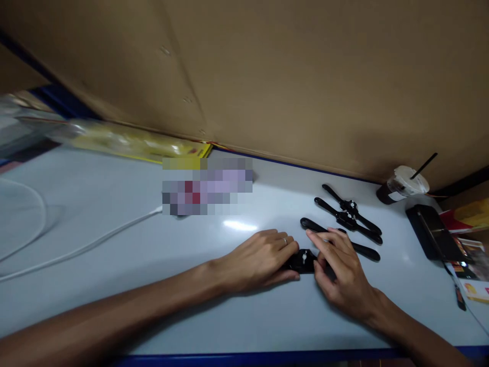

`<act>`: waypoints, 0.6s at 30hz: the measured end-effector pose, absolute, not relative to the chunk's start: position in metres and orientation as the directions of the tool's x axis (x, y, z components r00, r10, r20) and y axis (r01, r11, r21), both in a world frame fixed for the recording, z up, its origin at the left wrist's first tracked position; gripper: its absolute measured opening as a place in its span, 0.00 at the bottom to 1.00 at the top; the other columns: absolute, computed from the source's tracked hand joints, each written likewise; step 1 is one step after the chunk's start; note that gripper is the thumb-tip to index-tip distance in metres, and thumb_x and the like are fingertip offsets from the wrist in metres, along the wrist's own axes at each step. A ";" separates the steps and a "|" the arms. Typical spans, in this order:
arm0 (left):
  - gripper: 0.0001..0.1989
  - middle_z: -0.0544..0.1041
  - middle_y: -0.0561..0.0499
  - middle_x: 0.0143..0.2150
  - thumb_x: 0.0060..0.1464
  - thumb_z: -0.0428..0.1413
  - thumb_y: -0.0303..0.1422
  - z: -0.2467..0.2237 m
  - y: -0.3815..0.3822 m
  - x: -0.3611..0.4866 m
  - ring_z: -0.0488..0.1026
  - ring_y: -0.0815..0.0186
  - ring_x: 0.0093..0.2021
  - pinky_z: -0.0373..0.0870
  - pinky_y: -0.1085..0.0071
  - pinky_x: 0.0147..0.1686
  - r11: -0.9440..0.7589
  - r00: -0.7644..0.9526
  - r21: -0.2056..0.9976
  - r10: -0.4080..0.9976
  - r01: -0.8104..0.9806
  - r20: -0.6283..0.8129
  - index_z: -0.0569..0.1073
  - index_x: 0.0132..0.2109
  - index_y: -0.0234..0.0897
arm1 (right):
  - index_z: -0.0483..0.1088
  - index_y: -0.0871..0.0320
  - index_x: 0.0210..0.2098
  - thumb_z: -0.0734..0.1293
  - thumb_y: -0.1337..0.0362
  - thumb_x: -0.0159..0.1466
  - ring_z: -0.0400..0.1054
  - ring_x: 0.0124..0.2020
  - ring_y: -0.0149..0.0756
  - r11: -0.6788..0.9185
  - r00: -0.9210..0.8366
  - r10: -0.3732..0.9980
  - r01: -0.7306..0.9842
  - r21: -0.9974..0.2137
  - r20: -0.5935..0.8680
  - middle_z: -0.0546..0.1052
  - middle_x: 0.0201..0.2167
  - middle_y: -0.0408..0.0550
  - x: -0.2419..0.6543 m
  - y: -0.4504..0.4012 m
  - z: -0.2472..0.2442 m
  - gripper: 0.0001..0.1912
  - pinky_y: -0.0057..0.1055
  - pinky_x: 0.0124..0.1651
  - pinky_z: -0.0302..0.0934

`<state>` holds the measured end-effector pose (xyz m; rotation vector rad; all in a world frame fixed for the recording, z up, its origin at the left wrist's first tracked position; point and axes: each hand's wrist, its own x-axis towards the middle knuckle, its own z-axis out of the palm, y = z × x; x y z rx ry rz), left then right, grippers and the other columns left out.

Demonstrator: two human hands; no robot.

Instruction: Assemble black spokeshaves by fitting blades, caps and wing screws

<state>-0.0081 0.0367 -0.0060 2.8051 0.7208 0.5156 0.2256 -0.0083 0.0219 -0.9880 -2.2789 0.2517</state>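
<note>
A black spokeshave (pixel 304 259) lies low over the table between my two hands, its middle body and a small silvery screw showing. My left hand (pixel 263 257) is closed over its left handle, which the fingers hide. At the other side, my right hand (pixel 342 267) has its thumb and bent fingers around the right handle, with the index finger stretched out above. Just behind the right hand lies another black spokeshave (pixel 367 251), partly covered by the fingers. Two more, a nearer spokeshave (pixel 347 220) and a farther spokeshave (pixel 350 206), rest beyond it, side by side.
A lidded drink cup (pixel 397 186) with a black straw stands at the back right, near a black case (pixel 426 232). Yellow packaging (pixel 141 145) lies along the cardboard wall (pixel 290 76). A white cable (pixel 95 244) runs to a blurred-out purple item (pixel 214 188).
</note>
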 end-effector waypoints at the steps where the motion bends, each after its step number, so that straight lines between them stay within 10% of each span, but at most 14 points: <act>1: 0.16 0.77 0.48 0.38 0.72 0.52 0.46 -0.006 0.037 -0.008 0.73 0.60 0.34 0.68 0.63 0.34 -0.862 0.820 0.272 0.497 0.428 0.284 0.68 0.46 0.36 | 0.46 0.50 0.77 0.60 0.78 0.67 0.70 0.59 0.43 0.704 -0.535 0.709 0.583 -0.407 0.459 0.81 0.50 0.48 0.227 -0.008 0.023 0.42 0.56 0.65 0.61; 6: 0.17 0.76 0.49 0.36 0.71 0.52 0.47 -0.006 0.037 -0.009 0.72 0.61 0.33 0.67 0.64 0.33 -0.862 0.821 0.267 0.497 0.430 0.282 0.67 0.43 0.37 | 0.36 0.55 0.78 0.58 0.78 0.67 0.47 0.76 0.47 0.698 -0.588 0.715 0.574 -0.428 0.377 0.68 0.69 0.53 0.232 -0.006 0.030 0.46 0.60 0.71 0.55; 9: 0.16 0.76 0.49 0.36 0.71 0.52 0.46 -0.006 0.036 -0.009 0.72 0.61 0.32 0.66 0.64 0.33 -0.861 0.819 0.265 0.500 0.434 0.281 0.67 0.43 0.37 | 0.52 0.57 0.74 0.60 0.76 0.68 0.55 0.73 0.49 0.690 -0.541 0.721 0.614 -0.383 0.433 0.69 0.68 0.57 0.232 -0.005 0.032 0.36 0.59 0.68 0.61; 14: 0.16 0.76 0.49 0.35 0.71 0.53 0.46 -0.005 0.037 -0.009 0.72 0.61 0.32 0.65 0.64 0.32 -0.863 0.822 0.266 0.496 0.430 0.281 0.67 0.42 0.36 | 0.72 0.57 0.37 0.65 0.72 0.68 0.67 0.60 0.51 0.668 -0.484 0.733 0.643 -0.374 0.478 0.78 0.52 0.57 0.228 -0.005 0.028 0.05 0.55 0.57 0.69; 18: 0.16 0.76 0.48 0.36 0.72 0.51 0.45 -0.006 0.037 -0.008 0.72 0.61 0.32 0.66 0.64 0.32 -0.858 0.816 0.274 0.503 0.434 0.284 0.68 0.43 0.36 | 0.76 0.57 0.47 0.62 0.75 0.68 0.66 0.62 0.52 0.703 -0.546 0.703 0.630 -0.330 0.455 0.75 0.58 0.58 0.227 -0.007 0.027 0.14 0.56 0.57 0.68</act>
